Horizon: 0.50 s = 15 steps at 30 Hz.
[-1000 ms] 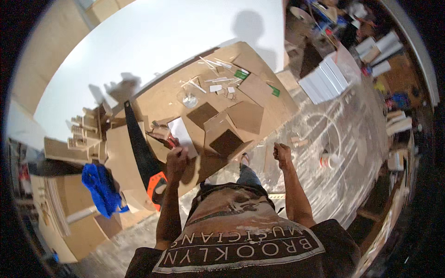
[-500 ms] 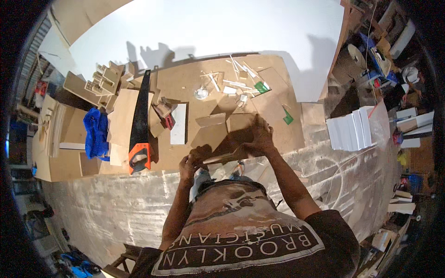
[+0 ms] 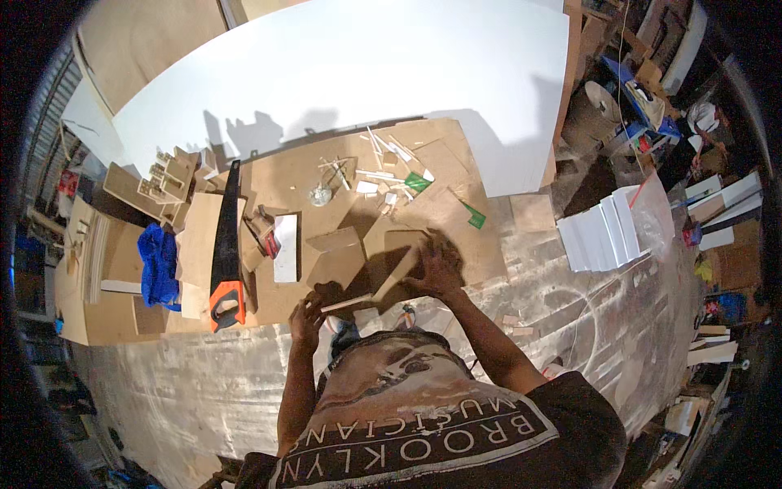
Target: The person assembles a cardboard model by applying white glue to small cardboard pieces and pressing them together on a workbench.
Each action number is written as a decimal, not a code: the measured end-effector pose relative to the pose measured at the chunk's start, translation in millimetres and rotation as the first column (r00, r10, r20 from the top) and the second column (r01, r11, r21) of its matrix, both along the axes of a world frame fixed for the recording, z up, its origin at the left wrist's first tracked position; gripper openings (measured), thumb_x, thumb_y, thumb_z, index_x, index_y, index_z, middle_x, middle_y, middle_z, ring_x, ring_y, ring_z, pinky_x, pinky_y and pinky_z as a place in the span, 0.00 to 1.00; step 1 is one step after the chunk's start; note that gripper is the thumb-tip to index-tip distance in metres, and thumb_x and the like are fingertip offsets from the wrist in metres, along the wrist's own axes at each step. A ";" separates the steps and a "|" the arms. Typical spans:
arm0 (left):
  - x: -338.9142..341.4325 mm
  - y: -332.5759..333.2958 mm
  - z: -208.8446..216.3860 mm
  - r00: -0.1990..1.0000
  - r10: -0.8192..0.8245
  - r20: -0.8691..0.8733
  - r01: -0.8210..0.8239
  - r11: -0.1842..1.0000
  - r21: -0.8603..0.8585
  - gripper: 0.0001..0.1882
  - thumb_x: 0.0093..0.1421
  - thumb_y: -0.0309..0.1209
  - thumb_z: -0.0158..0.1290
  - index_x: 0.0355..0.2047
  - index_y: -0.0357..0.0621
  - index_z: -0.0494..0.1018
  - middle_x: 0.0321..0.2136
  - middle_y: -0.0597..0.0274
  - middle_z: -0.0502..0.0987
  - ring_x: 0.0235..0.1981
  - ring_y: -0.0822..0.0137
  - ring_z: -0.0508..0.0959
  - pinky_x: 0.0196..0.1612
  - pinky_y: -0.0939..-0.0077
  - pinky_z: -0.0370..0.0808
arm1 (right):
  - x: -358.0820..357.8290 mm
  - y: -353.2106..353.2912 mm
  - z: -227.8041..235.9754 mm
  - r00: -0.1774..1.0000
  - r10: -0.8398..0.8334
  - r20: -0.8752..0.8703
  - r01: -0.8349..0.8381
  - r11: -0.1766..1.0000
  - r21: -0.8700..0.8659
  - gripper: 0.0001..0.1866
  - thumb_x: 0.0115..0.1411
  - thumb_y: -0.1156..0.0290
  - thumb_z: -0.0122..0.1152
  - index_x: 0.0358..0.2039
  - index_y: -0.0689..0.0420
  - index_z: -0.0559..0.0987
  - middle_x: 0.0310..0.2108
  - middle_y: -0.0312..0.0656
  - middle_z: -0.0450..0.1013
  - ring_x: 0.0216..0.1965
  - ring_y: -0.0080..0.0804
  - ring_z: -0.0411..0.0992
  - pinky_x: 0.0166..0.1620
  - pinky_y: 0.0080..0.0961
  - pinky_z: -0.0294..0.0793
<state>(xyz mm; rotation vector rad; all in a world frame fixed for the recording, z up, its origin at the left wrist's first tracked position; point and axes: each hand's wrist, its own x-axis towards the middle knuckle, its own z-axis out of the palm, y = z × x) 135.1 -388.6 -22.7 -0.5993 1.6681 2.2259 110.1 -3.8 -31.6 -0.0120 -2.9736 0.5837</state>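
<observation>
At the near edge of the brown work board (image 3: 481, 265), my left hand (image 3: 305, 323) pinches the left end of a thin wooden strip (image 3: 346, 304). My right hand (image 3: 438, 267) grips the far end of a second wooden strip (image 3: 397, 275), thumb on the near side and fingers over the end. The strips meet at an angle between my hands; whether they are joined, I cannot tell. Beyond them a bent-looking flat wooden piece (image 3: 336, 253) lies in shadow. A handsaw (image 3: 226, 269) with an orange handle lies to the left, beside a white block (image 3: 286, 248).
Thin sticks and white offcuts (image 3: 383, 175) lie at the far side, near green pieces (image 3: 417, 181) and a clear dish (image 3: 319, 195). Left are a blue cloth-like bundle (image 3: 159, 265) and a wooden assembly (image 3: 167, 183). White panels (image 3: 599, 234) stand at right.
The view has shifted. The strips now form a wider, clearer angle, with the right one raised away from me. My right hand's fingers have spread around its end.
</observation>
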 end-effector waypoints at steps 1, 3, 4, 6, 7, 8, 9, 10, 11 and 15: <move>2.7 -9.0 -4.5 1.000 0.019 0.000 -0.019 0.999 -0.037 0.16 0.69 0.42 0.49 0.48 0.43 0.72 0.40 0.56 0.80 0.41 0.63 0.79 0.44 0.66 0.75 | -4.9 7.2 -13.6 0.997 -0.006 -0.079 -0.001 0.996 -0.086 0.61 0.43 0.37 0.70 0.70 0.54 0.54 0.70 0.54 0.47 0.69 0.57 0.49 0.61 0.67 0.52; 0.5 -5.5 -1.0 0.976 0.186 0.110 -0.182 0.982 -0.045 0.13 0.67 0.37 0.53 0.40 0.39 0.74 0.29 0.59 0.78 0.29 0.66 0.78 0.32 0.72 0.74 | -2.4 31.4 -44.1 0.981 -0.100 -0.165 0.120 0.986 0.119 0.60 0.43 0.37 0.70 0.70 0.54 0.55 0.70 0.54 0.47 0.69 0.56 0.49 0.60 0.66 0.53; 5.8 -16.6 -4.7 0.972 0.208 0.108 -0.203 0.978 -0.054 0.13 0.67 0.37 0.53 0.40 0.39 0.74 0.29 0.59 0.78 0.29 0.66 0.78 0.32 0.72 0.74 | -1.9 38.0 -51.6 0.950 -0.164 -0.267 0.242 0.924 0.296 0.59 0.43 0.37 0.70 0.69 0.53 0.56 0.71 0.53 0.48 0.69 0.54 0.50 0.60 0.65 0.54; 40.0 -59.4 -24.2 0.963 0.244 0.114 -0.240 0.970 -0.046 0.13 0.66 0.36 0.54 0.34 0.36 0.75 0.22 0.62 0.74 0.20 0.70 0.73 0.23 0.76 0.69 | -20.3 38.5 -20.6 0.975 -0.170 -0.141 0.186 0.976 0.115 0.56 0.45 0.40 0.70 0.69 0.52 0.57 0.70 0.55 0.49 0.69 0.60 0.49 0.62 0.65 0.53; 47.8 -57.8 -22.8 0.957 0.264 0.120 -0.259 0.964 -0.051 0.13 0.66 0.36 0.54 0.34 0.36 0.75 0.22 0.62 0.74 0.20 0.70 0.73 0.23 0.76 0.69 | -30.4 49.7 -13.7 0.976 -0.203 -0.083 0.207 0.978 0.034 0.55 0.45 0.41 0.71 0.69 0.51 0.58 0.69 0.56 0.50 0.68 0.62 0.49 0.63 0.65 0.53; 55.2 -51.9 -18.7 0.932 0.330 0.148 -0.303 0.936 -0.177 0.14 0.66 0.36 0.54 0.33 0.35 0.74 0.19 0.64 0.71 0.17 0.71 0.71 0.19 0.77 0.66 | -39.4 62.7 -8.4 0.970 -0.242 -0.027 0.241 0.970 -0.043 0.53 0.46 0.43 0.71 0.69 0.50 0.59 0.69 0.58 0.51 0.68 0.65 0.50 0.64 0.65 0.54; 62.2 -50.6 -14.6 0.903 0.397 0.165 -0.337 0.892 -0.303 0.15 0.66 0.36 0.54 0.31 0.34 0.74 0.17 0.65 0.69 0.15 0.72 0.69 0.16 0.78 0.63 | -46.5 71.3 -8.4 0.964 -0.261 -0.047 0.259 0.964 -0.056 0.54 0.44 0.43 0.72 0.68 0.49 0.60 0.68 0.58 0.51 0.67 0.66 0.51 0.64 0.65 0.54; 76.9 -57.9 -15.6 0.888 0.429 0.169 -0.363 0.877 -0.315 0.15 0.66 0.36 0.54 0.31 0.34 0.74 0.17 0.65 0.69 0.15 0.72 0.69 0.16 0.78 0.63 | -50.5 69.7 -0.3 0.971 -0.240 0.005 0.240 0.971 -0.006 0.54 0.43 0.42 0.73 0.68 0.49 0.61 0.68 0.59 0.52 0.67 0.66 0.51 0.63 0.64 0.54; 96.3 -66.3 -22.1 0.868 0.459 0.191 -0.372 0.855 -0.362 0.16 0.66 0.37 0.54 0.30 0.33 0.74 0.16 0.65 0.68 0.14 0.72 0.68 0.16 0.77 0.63 | -53.3 67.0 12.1 0.974 -0.220 0.055 0.218 0.975 0.047 0.55 0.42 0.41 0.73 0.68 0.49 0.61 0.68 0.59 0.53 0.66 0.65 0.52 0.63 0.64 0.55; 219.6 -122.7 -82.5 0.826 0.517 0.224 -0.286 0.727 -0.624 0.25 0.66 0.47 0.53 0.26 0.33 0.76 0.12 0.61 0.69 0.12 0.68 0.69 0.16 0.70 0.64 | -70.7 57.7 14.1 0.944 -0.249 0.217 0.228 0.967 0.115 0.61 0.39 0.37 0.73 0.71 0.41 0.54 0.70 0.57 0.47 0.70 0.60 0.46 0.65 0.70 0.43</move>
